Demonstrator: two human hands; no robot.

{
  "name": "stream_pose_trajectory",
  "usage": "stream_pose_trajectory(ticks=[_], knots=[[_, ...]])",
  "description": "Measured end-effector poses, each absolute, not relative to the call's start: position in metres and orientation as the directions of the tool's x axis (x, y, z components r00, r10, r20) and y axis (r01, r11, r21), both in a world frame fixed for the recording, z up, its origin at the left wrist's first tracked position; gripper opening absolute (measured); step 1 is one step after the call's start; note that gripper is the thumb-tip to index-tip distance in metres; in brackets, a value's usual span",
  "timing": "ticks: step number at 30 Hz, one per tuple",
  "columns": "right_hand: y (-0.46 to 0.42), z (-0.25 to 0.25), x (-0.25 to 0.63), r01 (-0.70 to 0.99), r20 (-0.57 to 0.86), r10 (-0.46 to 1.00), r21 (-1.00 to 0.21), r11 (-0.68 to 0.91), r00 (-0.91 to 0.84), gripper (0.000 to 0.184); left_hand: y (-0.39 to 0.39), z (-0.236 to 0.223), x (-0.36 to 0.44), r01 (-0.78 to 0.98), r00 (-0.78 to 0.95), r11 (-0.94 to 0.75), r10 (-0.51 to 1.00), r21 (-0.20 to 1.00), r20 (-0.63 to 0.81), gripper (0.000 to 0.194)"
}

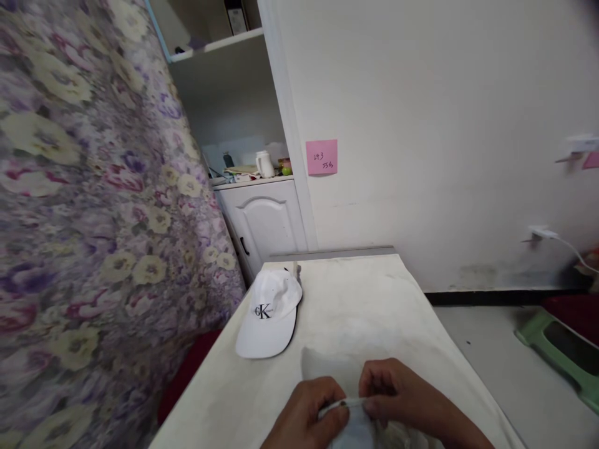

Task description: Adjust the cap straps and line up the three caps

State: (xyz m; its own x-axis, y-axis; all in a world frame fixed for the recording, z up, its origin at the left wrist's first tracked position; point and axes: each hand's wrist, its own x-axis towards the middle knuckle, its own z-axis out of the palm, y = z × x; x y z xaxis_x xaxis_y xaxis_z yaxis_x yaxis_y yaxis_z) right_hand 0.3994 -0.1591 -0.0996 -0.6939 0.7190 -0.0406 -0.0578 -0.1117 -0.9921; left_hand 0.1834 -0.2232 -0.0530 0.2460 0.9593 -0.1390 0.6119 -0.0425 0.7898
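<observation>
At the near end of the table, my left hand (313, 411) pinches the edge of a pale, whitish cloth item (353, 430), thumb on top and fingers curled. This item looks like a cap; a curved, brim-like part (325, 365) lies beyond my hands. My right hand (388, 390) pinches the same edge a little to the right, with its fingers bent. The lower part of the item runs out of view. Farther off on the left side of the table rests a white cap (271, 312) with black CK lettering, its brim toward me.
A white cloth covers the table (355, 299). A floral curtain (116, 218) hangs on the left, beside a cabinet (264, 224) with a white jug (264, 164) on its shelf. A pink note (321, 157) sticks to the wall. A green stool (556, 349) stands on the right.
</observation>
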Motion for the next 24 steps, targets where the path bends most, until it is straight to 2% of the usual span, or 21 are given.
stream_pose_trajectory(ticks=[5,8,11,14,17,19,21,24], knots=[[-0.165,-0.097,0.396,-0.041,-0.016,0.741,-0.997,-0.058,-0.671,0.010,-0.223,-0.051,0.193,0.707,0.264,-0.100,0.956,0.700,-0.130,0.027],[-0.166,-0.092,0.398,-0.087,0.007,0.734,-0.994,-0.071,-0.679,0.008,-0.220,-0.047,0.200,0.624,0.319,-0.053,0.928,0.779,-0.193,0.019],[-0.161,-0.086,0.409,-0.100,0.067,0.736,-0.995,-0.001,-0.673,0.016,-0.219,-0.035,0.200,0.469,0.377,0.023,0.899,0.883,-0.224,0.019],[-0.153,-0.086,0.424,-0.068,0.142,0.749,-0.989,0.129,-0.648,0.039,-0.217,-0.017,0.194,0.314,0.407,0.052,0.895,0.948,-0.184,0.031],[-0.145,-0.097,0.436,-0.186,0.124,0.749,-0.982,0.001,-0.650,0.050,-0.215,-0.001,0.189,0.084,0.378,0.129,0.914,0.988,-0.151,0.042],[-0.144,-0.108,0.439,-0.301,0.131,0.736,-0.948,-0.103,-0.664,0.058,-0.216,0.008,0.187,-0.106,0.363,0.196,0.920,0.975,-0.146,0.045],[-0.149,-0.114,0.439,-0.370,0.155,0.743,-0.919,-0.133,-0.652,0.057,-0.218,0.015,0.188,-0.268,0.341,0.229,0.931,0.936,-0.130,0.043],[-0.169,-0.112,0.436,-0.485,0.161,0.809,-0.858,-0.169,-0.566,0.038,-0.221,0.022,0.191,-0.438,0.309,0.260,0.942,0.861,-0.128,0.034]])
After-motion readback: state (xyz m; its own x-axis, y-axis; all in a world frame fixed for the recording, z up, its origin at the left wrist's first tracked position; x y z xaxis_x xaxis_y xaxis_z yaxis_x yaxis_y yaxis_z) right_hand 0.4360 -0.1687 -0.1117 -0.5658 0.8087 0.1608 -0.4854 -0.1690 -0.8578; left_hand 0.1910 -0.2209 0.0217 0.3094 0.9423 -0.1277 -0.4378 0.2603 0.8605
